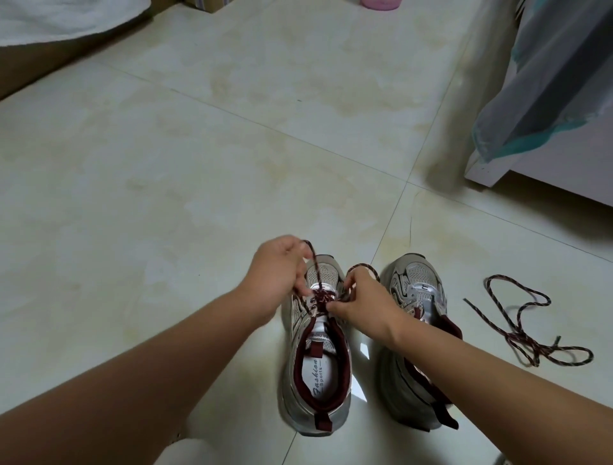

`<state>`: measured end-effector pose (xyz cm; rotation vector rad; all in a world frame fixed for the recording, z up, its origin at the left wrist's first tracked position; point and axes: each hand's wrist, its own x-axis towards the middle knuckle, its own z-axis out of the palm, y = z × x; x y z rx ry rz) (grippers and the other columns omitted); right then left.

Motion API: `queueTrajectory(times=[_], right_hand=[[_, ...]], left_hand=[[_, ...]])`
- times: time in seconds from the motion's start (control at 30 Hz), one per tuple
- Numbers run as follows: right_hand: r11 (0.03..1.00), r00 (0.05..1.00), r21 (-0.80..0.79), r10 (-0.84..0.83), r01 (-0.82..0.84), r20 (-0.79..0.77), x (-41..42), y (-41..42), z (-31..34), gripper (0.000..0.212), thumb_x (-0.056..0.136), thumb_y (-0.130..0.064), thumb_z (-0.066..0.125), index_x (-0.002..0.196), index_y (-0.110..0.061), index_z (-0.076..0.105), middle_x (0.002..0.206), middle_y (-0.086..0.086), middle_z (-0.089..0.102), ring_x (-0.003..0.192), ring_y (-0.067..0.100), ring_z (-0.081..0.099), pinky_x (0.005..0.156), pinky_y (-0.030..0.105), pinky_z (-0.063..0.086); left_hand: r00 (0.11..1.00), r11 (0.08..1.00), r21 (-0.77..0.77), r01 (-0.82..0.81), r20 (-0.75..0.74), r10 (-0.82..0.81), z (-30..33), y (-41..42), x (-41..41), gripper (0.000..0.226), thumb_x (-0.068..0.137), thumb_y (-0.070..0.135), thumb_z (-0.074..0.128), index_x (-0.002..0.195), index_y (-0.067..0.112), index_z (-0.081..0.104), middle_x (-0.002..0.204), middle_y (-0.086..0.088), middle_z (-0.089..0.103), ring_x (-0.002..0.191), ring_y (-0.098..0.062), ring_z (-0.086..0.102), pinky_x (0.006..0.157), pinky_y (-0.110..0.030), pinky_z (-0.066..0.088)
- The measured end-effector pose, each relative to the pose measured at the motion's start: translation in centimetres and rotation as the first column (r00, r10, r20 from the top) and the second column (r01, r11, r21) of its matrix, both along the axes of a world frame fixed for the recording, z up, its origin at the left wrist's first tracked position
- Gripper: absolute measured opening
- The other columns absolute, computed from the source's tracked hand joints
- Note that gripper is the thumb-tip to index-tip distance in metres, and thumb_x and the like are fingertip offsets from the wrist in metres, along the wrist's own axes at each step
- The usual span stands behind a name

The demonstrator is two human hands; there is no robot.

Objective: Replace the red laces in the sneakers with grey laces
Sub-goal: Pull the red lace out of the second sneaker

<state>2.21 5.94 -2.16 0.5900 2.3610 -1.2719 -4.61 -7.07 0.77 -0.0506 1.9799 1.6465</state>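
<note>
Both forearms reach from the bottom edge; I see my left hand (pixel 277 265) and right hand (pixel 361 298) each pinching the red lace (pixel 320 295) on the left sneaker (pixel 315 398). Right sneaker (pixel 418 292) is half hidden by my arm; a loose lace (pixel 527 335) lies beside it.

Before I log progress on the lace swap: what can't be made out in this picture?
Head view:
- Grey laces: none in frame.
- Right sneaker: eyelets partly hidden by the right forearm.
- Left sneaker: lower lacing covered by the left hand and right hand.
- Pink object: cut off by the top edge.
</note>
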Motion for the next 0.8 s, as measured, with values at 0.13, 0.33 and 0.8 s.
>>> queueTrajectory(times=[0.13, 0.33, 0.8], right_hand=[[0.996, 0.992, 0.035, 0.079, -0.083, 0.101, 0.6, 0.5, -0.3, 0.026, 0.087, -0.031, 0.062, 0.07, -0.015, 0.05, 0.069, 0.001, 0.054, 0.062, 0.013, 0.049, 0.068, 0.032, 0.045], [0.998, 0.996, 0.036, 0.047, -0.05, 0.079, 0.2, 0.3, -0.6, 0.022, 0.086, -0.023, 0.064, 0.068, -0.013, 0.056, 0.066, 0.001, 0.056, 0.06, 0.013, 0.05, 0.072, 0.033, 0.049], [0.944, 0.979, 0.271, 0.203, -0.187, -0.034, -0.3, -1.1, -0.8, 0.012, 0.087, -0.017, 0.06, 0.079, -0.012, 0.068, 0.083, 0.005, 0.068, 0.079, 0.019, 0.062, 0.075, 0.028, 0.047]], left_hand=[[0.881, 0.842, -0.466, 0.271, -0.233, -0.413, -0.1, -0.6, -1.1, 0.018, 0.091, 0.018, 0.053, 0.075, 0.014, 0.059, 0.059, 0.003, 0.048, 0.051, -0.008, 0.046, 0.049, -0.021, 0.033], [0.543, 0.274, -0.783, 0.559, 0.095, -0.834, -2.5, -1.4, -0.5, 0.047, 0.081, 0.025, 0.067, 0.053, 0.015, 0.031, 0.054, -0.001, 0.031, 0.052, -0.014, 0.03, 0.053, -0.028, 0.023], [0.991, 0.957, -0.259, 0.133, 0.029, -0.13, -1.2, -1.3, -1.6, 0.021, 0.091, 0.011, 0.049, 0.07, 0.013, 0.047, 0.054, -0.001, 0.041, 0.041, -0.013, 0.042, 0.05, -0.03, 0.049]])
